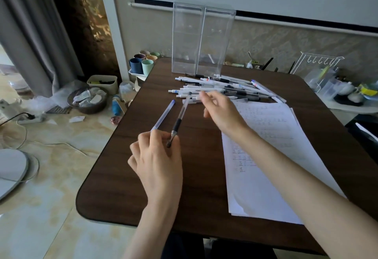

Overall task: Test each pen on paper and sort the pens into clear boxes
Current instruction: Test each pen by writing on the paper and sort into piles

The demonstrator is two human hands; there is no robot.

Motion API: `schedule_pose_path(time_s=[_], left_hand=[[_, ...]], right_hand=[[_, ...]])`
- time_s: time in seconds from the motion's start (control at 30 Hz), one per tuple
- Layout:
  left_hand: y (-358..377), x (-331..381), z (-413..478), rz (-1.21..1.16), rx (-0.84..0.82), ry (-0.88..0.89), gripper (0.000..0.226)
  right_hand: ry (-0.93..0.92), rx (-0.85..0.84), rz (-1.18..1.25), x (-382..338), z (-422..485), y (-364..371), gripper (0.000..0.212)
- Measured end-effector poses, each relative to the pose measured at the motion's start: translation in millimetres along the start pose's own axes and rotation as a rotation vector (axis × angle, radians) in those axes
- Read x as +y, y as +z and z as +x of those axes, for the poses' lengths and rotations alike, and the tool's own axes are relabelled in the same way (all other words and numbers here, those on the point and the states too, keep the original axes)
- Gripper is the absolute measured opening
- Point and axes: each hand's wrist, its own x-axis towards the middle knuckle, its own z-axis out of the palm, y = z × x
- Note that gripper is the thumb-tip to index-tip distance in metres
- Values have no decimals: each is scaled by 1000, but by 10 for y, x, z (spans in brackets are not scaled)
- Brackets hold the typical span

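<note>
Your left hand (157, 156) pinches two slim plastic pens, splayed in a narrow V. The blue pen (163, 115) is frosted, and its capped end points away from you and slightly right. The black pen (180, 117) has a clear barrel and a ribbed dark grip. Its tip sits in your fingers and its far end reaches toward the pile (225, 89) of mostly white pens, which lie crosswise. Your right hand (221, 111) hovers over that pile, fingers loose and holding nothing (slightly blurred). Two tall clear boxes (202, 40) stand upright behind the pile on the dark woodgrain table (122, 177). Written-on white paper (266, 156) lies flat under your right forearm.
</note>
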Motion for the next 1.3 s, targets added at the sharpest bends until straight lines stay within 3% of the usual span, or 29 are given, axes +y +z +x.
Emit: schedule_pose_path(time_s=[0.07, 0.27, 0.37, 0.47, 0.6, 0.8, 0.9, 1.07, 1.17, 1.3], left_hand=[[20, -14, 12, 82, -21, -92, 13], [40, -27, 24, 149, -110, -144, 33], [23, -24, 30, -5, -49, -68, 17], [28, -25, 13, -92, -33, 56, 18], [25, -10, 26, -203, -132, 11, 31], [16, 8, 19, -147, -260, 37, 38], [33, 10, 17, -34, -320, 164, 39], [93, 25, -37, 74, -275, 484, 26], [199, 94, -76, 104, -344, 610, 34], [414, 251, -182, 171, -445, 862, 41]], right_hand=[[-75, 89, -228, 201, 235, 17, 20], [-147, -28, -571, 456, 576, 54, 24], [-175, -19, -673, 431, 635, 118, 26], [-259, -9, -747, 387, 687, 187, 22], [-408, -15, -825, 336, 691, 285, 14], [-633, 144, -637, 100, 536, 195, 8], [-693, 195, -656, 64, 242, -94, 7], [-562, 96, -619, 390, -630, -570, 4], [-542, 46, -615, 611, -980, -727, 10], [-608, 99, -578, 780, -1172, -789, 19]])
